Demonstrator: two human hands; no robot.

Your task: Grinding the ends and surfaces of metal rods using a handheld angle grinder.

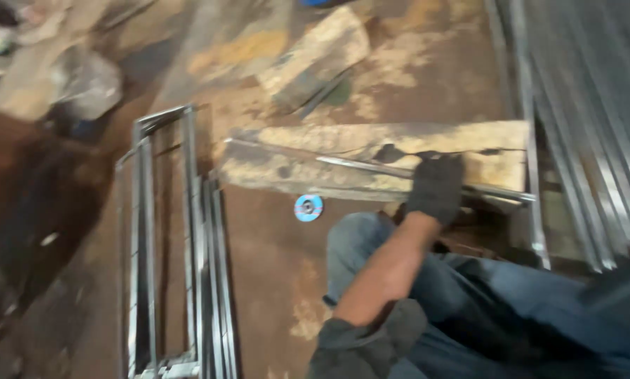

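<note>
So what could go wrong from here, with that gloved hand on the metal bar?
1. The left hand presses a thin metal bar onto a cracked, uneven wooden block; the bar could roll or slip off.
2. A blue disc lies loose on the floor by the knee, easy to kneel on or kick.
3. Welded metal frames lie close beside the person, a likely trip or snag hazard.

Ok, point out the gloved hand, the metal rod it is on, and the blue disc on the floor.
left hand (435, 186): head view, back of the dark glove.
metal rod (360, 165): head view, bare middle stretch lying on the wooden block.
blue disc (308, 208): head view, its centre hub.
</note>
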